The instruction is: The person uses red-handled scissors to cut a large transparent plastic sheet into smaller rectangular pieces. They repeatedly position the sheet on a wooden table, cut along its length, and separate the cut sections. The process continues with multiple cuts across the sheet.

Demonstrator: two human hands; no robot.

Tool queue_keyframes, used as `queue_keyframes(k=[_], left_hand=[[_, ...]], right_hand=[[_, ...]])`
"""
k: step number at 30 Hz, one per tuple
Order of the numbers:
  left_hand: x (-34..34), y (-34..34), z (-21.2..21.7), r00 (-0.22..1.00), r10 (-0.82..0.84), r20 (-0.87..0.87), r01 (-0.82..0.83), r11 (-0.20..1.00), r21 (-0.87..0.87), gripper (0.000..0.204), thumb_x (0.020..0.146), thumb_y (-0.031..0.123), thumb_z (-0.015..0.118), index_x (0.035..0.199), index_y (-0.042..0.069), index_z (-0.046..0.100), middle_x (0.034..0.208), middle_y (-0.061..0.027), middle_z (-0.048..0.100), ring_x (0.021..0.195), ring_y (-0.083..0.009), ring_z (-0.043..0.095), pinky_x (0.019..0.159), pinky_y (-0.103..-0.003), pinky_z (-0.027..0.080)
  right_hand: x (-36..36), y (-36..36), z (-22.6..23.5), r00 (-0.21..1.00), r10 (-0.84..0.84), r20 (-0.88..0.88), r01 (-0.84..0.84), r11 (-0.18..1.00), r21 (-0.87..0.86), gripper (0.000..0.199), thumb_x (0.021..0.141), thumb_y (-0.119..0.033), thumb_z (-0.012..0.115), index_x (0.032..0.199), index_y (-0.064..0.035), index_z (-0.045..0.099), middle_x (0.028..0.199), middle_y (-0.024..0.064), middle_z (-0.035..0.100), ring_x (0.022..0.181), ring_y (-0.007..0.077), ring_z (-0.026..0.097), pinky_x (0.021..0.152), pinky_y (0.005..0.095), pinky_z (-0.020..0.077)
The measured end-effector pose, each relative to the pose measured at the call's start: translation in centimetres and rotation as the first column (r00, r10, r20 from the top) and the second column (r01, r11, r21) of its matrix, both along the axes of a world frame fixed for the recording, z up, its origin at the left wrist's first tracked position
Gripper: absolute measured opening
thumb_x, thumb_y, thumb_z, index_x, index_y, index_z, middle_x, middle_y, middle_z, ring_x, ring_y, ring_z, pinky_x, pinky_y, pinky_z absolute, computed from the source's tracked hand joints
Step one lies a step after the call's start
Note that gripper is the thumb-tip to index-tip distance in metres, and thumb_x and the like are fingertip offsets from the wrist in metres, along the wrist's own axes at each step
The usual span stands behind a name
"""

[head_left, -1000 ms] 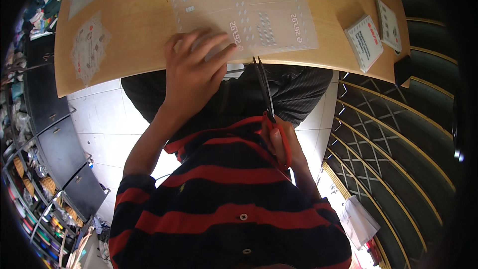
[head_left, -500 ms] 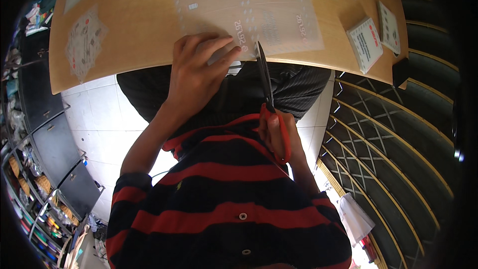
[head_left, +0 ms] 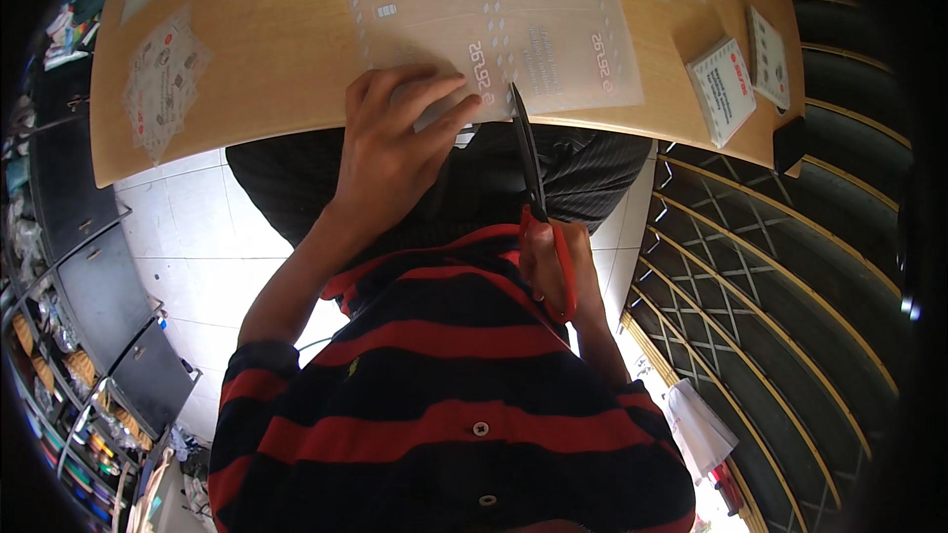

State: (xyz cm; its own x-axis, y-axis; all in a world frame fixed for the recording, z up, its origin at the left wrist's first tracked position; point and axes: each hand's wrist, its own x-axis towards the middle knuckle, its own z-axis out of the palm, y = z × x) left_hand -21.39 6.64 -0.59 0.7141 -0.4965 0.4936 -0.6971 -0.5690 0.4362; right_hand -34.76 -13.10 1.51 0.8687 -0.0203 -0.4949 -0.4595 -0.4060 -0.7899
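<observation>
On the wooden desk (head_left: 276,39), keep the translucent printed sheet (head_left: 568,54) flat under the spread, empty left hand (head_left: 388,143); the right hand (head_left: 583,262), wrapped round scissors (head_left: 529,163), should cut straight.

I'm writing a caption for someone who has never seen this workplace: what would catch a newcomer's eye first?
Probably the boldly striped red-and-dark shirt, filling the lower middle of the view. Just above it, the red-handled scissors stand out in the right hand, blades pointing up to the near edge of a translucent printed sheet. The left hand is spread over that sheet's near edge, left of the blades.
</observation>
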Motion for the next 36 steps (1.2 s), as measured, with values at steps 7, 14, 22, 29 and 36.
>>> queue_keyframes(k=[7, 14, 22, 29, 36], left_hand=[[-0.5, 0.2, -0.6, 0.999, -0.037, 0.007, 0.037, 0.999, -0.02, 0.04, 0.065, -0.001, 0.068, 0.102, 0.014, 0.071, 0.113, 0.0013, 0.062, 0.106, -0.0234, 0.055, 0.09, -0.043, 0.038], [-1.3, 0.3, -0.5, 0.998, -0.058, -0.015, 0.057, 0.997, -0.054, 0.039, 0.064, -0.002, 0.066, 0.1, 0.013, 0.071, 0.112, 0.0002, 0.063, 0.104, -0.0229, 0.056, 0.09, -0.043, 0.039], [-1.8, 0.2, 0.0, 0.999, -0.034, -0.025, 0.033, 0.999, -0.039, 0.035, 0.066, 0.0, 0.069, 0.098, 0.015, 0.072, 0.109, 0.0012, 0.065, 0.101, -0.0231, 0.058, 0.087, -0.039, 0.041], [-2.9, -0.2, -0.4, 0.997, -0.074, -0.02, 0.072, 0.995, -0.075, 0.035, 0.068, -0.002, 0.063, 0.099, 0.013, 0.071, 0.11, -0.0006, 0.065, 0.1, -0.0234, 0.059, 0.088, -0.042, 0.039], [-3.3, -0.2, -0.2, 0.995, -0.082, -0.061, 0.076, 0.993, -0.094, 0.035, 0.067, -0.004, 0.062, 0.098, 0.011, 0.071, 0.109, -0.0019, 0.065, 0.101, -0.0248, 0.058, 0.089, -0.044, 0.04]], right_hand=[[-0.1, 0.0, 0.4, 0.999, -0.004, 0.05, -0.001, 0.997, 0.083, 0.04, 0.095, -0.027, 0.049, 0.067, 0.0016, 0.053, 0.052, 0.0148, 0.049, 0.048, 0.0325, 0.052, 0.051, 0.041, 0.04], [0.0, 0.5, 0.4, 0.998, -0.026, 0.059, 0.024, 0.999, 0.034, 0.043, 0.096, -0.031, 0.048, 0.069, 0.0018, 0.055, 0.055, 0.0162, 0.053, 0.05, 0.0309, 0.055, 0.052, 0.04, 0.0407], [-0.9, 0.6, -0.5, 0.998, -0.028, 0.051, 0.025, 0.998, 0.053, 0.049, 0.097, -0.038, 0.047, 0.07, 0.0026, 0.054, 0.054, 0.0152, 0.051, 0.05, 0.0281, 0.053, 0.052, 0.0386, 0.0397], [-0.6, 1.0, -0.9, 0.989, -0.081, 0.127, 0.07, 0.994, 0.09, 0.055, 0.097, -0.045, 0.045, 0.068, 0.0015, 0.052, 0.053, 0.0119, 0.049, 0.048, 0.0239, 0.049, 0.05, 0.0367, 0.0383], [-0.4, 1.1, -0.5, 0.994, -0.088, 0.067, 0.083, 0.994, 0.068, 0.06, 0.096, -0.049, 0.044, 0.065, 0.0007, 0.051, 0.053, 0.0103, 0.048, 0.049, 0.0208, 0.048, 0.05, 0.0366, 0.0379]])
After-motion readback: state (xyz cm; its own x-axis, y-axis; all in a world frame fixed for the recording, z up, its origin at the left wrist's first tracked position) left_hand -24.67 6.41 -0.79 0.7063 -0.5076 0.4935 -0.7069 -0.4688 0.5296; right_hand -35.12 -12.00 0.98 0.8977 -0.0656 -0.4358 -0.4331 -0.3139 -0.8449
